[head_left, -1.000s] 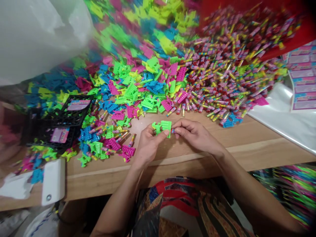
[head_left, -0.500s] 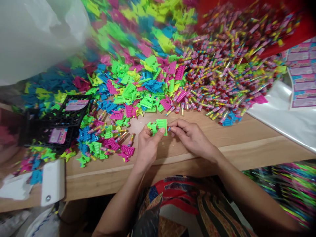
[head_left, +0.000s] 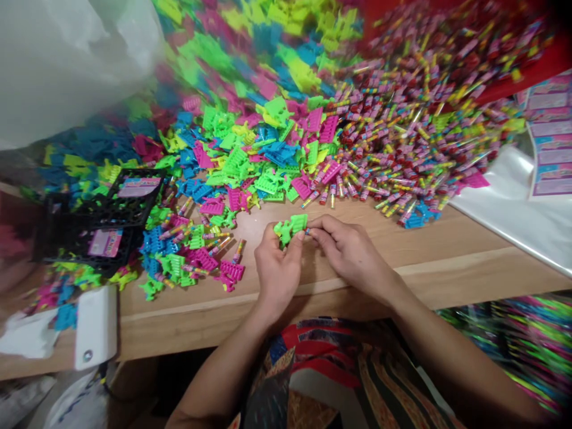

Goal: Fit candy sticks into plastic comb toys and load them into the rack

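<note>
A green plastic toy (head_left: 292, 226) is pinched between the thumb and fingers of my left hand (head_left: 277, 262), above the wooden table (head_left: 357, 286). Close to the toy's right edge, the thumb and forefinger of my right hand (head_left: 353, 250) pinch a tiny piece (head_left: 307, 231); its shape is mostly hidden by the fingertips. Behind both hands lies a pile of green, pink, blue and yellow plastic toys (head_left: 236, 167). Small candy-coloured tubes (head_left: 379, 143) are heaped to the right of that pile.
Black trays (head_left: 129, 205) with printed cards stand at the left, above a white power bank (head_left: 96, 328) with a cable. Toys with tubes (head_left: 201, 259) lie left of my hands. Clear plastic film (head_left: 513, 208) and printed card sheets (head_left: 554, 143) are at the right.
My left hand has shifted slightly right and turned, tilting the green toy. My right hand keeps its pinch near the toy's right edge.
</note>
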Motion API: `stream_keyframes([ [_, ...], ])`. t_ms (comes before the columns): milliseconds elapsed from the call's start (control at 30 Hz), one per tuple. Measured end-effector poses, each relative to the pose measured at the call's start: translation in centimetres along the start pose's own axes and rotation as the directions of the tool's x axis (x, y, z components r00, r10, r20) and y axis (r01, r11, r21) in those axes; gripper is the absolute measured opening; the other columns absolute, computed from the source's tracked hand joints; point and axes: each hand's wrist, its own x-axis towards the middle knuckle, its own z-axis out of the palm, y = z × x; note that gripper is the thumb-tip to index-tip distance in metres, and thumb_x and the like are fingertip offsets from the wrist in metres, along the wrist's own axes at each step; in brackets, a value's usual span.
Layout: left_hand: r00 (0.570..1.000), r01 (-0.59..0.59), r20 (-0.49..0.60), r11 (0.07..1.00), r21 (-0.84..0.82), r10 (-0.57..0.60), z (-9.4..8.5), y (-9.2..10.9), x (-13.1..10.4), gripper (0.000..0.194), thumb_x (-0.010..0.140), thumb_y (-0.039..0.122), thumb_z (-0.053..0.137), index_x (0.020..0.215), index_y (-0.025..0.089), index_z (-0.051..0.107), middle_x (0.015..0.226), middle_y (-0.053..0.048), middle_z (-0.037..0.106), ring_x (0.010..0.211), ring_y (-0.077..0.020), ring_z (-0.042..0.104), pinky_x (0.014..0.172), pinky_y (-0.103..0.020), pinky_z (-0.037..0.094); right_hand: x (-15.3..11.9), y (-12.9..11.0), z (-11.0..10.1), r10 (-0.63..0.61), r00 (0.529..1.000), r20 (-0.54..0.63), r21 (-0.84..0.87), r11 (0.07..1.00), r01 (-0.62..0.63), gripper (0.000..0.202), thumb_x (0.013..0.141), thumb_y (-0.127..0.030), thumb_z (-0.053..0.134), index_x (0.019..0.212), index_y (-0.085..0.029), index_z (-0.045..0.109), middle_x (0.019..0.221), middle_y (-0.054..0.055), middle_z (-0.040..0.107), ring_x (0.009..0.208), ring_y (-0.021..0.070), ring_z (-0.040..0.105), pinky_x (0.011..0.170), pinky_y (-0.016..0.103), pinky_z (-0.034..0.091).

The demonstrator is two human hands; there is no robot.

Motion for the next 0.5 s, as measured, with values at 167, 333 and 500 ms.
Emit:
stream_keyframes([
  [167, 0.998, 0.013, 0.063, 0.999, -0.053, -0.009, -0.4, -0.9, 0.2, 0.017, 0.084, 0.029, 0.076, 0.093, 0.018, 0.066, 0.083, -0.001, 0.072, 0.077, -0.0152, 0.064, 0.077, -0.027, 0.049, -0.1, 0.4, 0.3, -0.025, 0.999, -0.04, -0.065, 0.998, 0.022, 0.017, 0.102, -0.022, 0.048, 0.095, -0.019, 0.063, 0.087, 0.006, 0.073, 0.075, 0.0176, 0.065, 0.07, 0.028, 0.046],
  [333, 0.982, 0.115, 0.173, 0.972, -0.206, -0.08, -1.3, -2.1, 1.2, 0.026, 0.079, 0.034, 0.083, 0.094, 0.017, 0.07, 0.09, -0.003, 0.075, 0.081, -0.0147, 0.065, 0.08, -0.027, 0.05, 0.0, 1.6, 0.0, -0.051, 0.998, 0.03, 0.092, 0.995, 0.048, 0.021, 0.105, -0.028, 0.049, 0.102, -0.02, 0.068, 0.078, 0.0, 0.068, 0.068, 0.0136, 0.06, 0.065, 0.025, 0.045],
  [500, 0.956, 0.251, 0.201, 0.95, -0.186, -0.213, -3.6, -0.9, 1.7, 0.034, 0.069, 0.038, 0.09, 0.088, 0.016, 0.073, 0.083, -0.002, 0.076, 0.073, -0.0146, 0.065, 0.073, -0.027, 0.052, 0.2, 0.7, -0.3, -0.086, 0.983, 0.163, 0.153, 0.986, 0.061, 0.024, 0.104, -0.033, 0.052, 0.113, -0.02, 0.071, 0.089, 0.002, 0.073, 0.076, 0.014, 0.065, 0.071, 0.026, 0.049],
])
